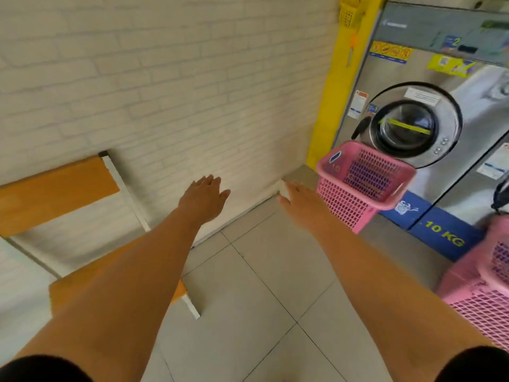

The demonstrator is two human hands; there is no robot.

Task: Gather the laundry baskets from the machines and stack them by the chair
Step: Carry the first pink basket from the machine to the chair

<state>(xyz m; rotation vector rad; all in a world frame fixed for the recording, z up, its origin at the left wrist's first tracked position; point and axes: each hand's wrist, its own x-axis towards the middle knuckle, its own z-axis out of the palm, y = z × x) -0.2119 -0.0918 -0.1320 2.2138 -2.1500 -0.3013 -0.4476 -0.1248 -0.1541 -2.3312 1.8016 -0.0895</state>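
Observation:
A pink mesh laundry basket [363,183] stands on the floor in front of the steel washing machine [418,122], near the wall corner. More pink baskets [484,293], blurred, sit at the right edge before another machine. The wooden chair [63,194] with a white frame is at the left against the wall. Both my arms reach forward over the floor. My left hand [205,198] is open, fingers apart, holding nothing. My right hand [301,202] is open too, just left of the first basket and apart from it.
A white brick wall [170,86] fills the back. A yellow panel [341,86] runs up beside the washing machine. Grey floor tiles [264,293] spread between the chair and the machines. A blue "10 KG" strip [443,232] marks the machine base.

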